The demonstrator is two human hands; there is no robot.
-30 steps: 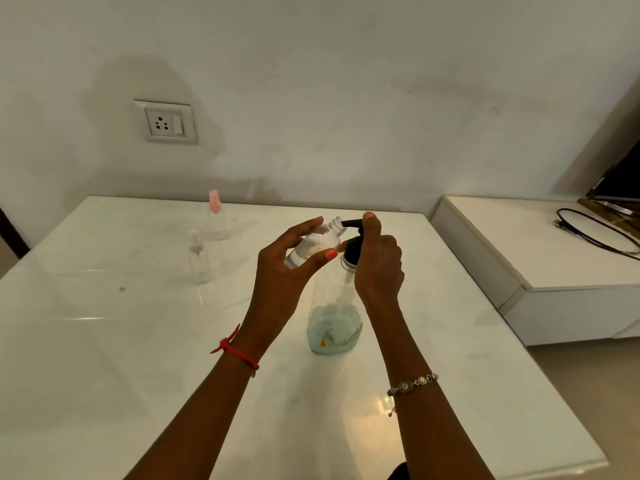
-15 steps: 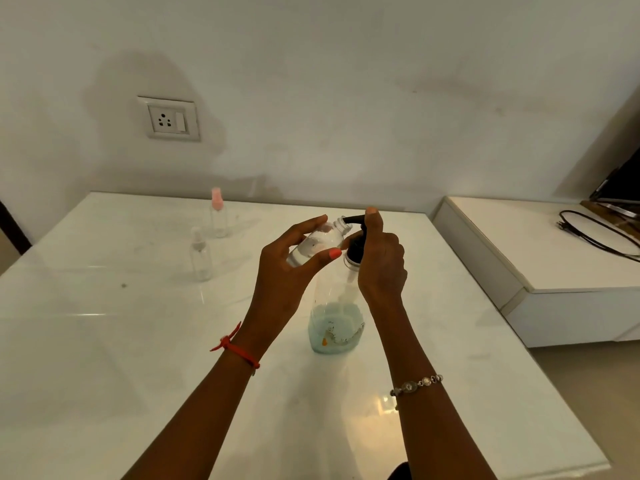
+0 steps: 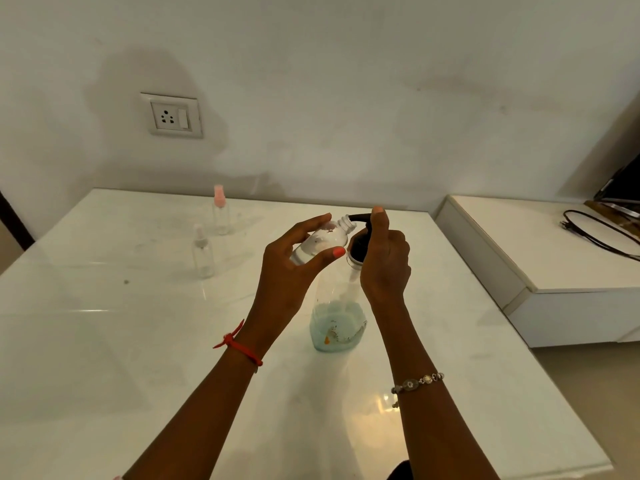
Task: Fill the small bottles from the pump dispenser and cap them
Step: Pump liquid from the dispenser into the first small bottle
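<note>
Filling step, head view. Held in the left hand (image 3: 294, 271), gripped between thumb and fingers, the small bottle (image 3: 322, 242) is tilted with its open neck pointing up and right. Its mouth touches the tip of the black spout (image 3: 356, 218). Curled round the pump collar is the right hand (image 3: 384, 265), with one finger laid flat on top of the pump head. Upright near the middle of the white table (image 3: 104, 341) stands the pump dispenser (image 3: 337, 317), with only a shallow bluish layer at its base. Far left, well apart from the hands, stand a pink-topped bottle (image 3: 220, 211) and, nearer, a clear-topped bottle (image 3: 202, 252). I cannot tell their fill levels.

Judgement: the liquid is low, so strokes should be full and slow and the head allowed to rise fully between them. The bottle mouth should stay seated on the spout tip, since a gap would drip down the hand. Less tilt as the level climbs should avoid spilling at the neck. Capping is not yet done.
</note>
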